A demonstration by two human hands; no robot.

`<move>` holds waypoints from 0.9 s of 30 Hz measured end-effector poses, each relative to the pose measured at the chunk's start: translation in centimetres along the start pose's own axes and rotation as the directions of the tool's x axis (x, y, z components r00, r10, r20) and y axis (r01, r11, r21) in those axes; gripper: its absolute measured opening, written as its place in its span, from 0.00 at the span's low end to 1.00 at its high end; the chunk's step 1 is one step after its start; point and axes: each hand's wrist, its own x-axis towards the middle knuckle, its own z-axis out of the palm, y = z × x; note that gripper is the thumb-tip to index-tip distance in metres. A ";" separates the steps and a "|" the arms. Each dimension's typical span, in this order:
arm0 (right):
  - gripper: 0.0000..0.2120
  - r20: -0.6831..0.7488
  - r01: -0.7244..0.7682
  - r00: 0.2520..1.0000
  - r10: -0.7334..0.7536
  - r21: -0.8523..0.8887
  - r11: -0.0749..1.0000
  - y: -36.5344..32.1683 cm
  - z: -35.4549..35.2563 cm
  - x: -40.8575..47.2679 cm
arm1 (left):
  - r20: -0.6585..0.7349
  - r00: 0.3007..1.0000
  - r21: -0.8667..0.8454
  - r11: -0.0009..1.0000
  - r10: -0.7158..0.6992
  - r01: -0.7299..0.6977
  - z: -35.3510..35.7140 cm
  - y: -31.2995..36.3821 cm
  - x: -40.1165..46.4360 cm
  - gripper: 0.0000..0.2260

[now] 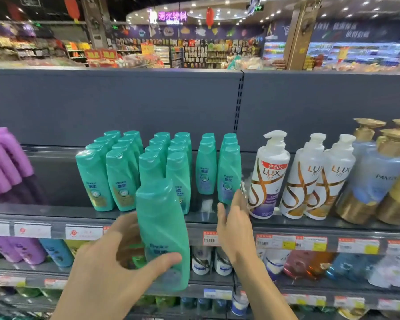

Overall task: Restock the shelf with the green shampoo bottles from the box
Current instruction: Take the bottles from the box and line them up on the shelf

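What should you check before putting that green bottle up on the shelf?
1. Left hand grips the held green bottle: ok.
2. Held bottle upright: not ok, slightly tilted.
3. Free spot on the shelf in front of the shorter green rows: ok.
4. Right hand empty, fingers straight, ready to steady the neighbours: ok.
5. White pump bottles standing clear of that spot: ok.
6. Box with more bottles: cannot tell, out of view.

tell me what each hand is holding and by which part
The left hand grips a green shampoo bottle by its lower body. The right hand holds nothing.
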 end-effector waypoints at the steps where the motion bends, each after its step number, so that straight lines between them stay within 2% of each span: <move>1: 0.31 0.033 0.017 0.999 -0.015 -0.061 0.998 0.4 -0.2 -0.7 | 0.004 1.000 -0.035 0.999 0.008 -0.008 0.8 0.4 0.7 0.30; 3: 0.31 0.060 0.116 0.993 -0.104 -0.250 0.961 1.3 -0.6 -1.4 | 0.007 0.997 0.002 0.997 0.081 -0.081 2.7 0.7 2.9 0.25; 5: 0.30 0.122 0.217 0.976 -0.183 -0.428 0.877 2.0 -1.1 -1.3 | 0.006 0.991 0.090 0.986 0.137 -0.137 4.7 1.4 5.8 0.25; 8: 0.31 0.230 0.298 0.951 -0.205 -0.524 0.798 3.2 -1.6 -1.2 | -0.019 0.973 0.181 0.957 0.231 -0.224 7.3 2.6 9.1 0.30; 12: 0.30 0.287 0.359 0.930 -0.230 -0.574 0.736 4.1 -2.0 -1.3 | 0.016 0.951 0.275 0.913 0.310 -0.302 10.1 3.6 12.1 0.40; 15: 0.28 0.259 0.352 0.935 -0.244 -0.572 0.741 4.1 -1.9 -1.5 | 0.123 0.943 0.381 0.863 0.308 -0.331 12.0 3.8 13.2 0.50; 17: 0.27 0.238 0.336 0.941 -0.241 -0.570 0.750 4.0 -1.8 -1.8 | 0.168 0.947 0.446 0.835 0.275 -0.322 13.1 3.4 13.8 0.53; 22: 0.25 0.168 0.300 0.954 -0.249 -0.547 0.781 3.8 -2.0 -2.1 | 0.197 0.962 0.499 0.825 0.190 -0.265 15.1 2.6 14.3 0.46; 27: 0.25 0.140 0.293 0.956 -0.260 -0.532 0.794 3.8 -2.0 -2.1 | 0.122 0.970 0.534 0.810 0.209 -0.242 15.9 1.7 14.7 0.39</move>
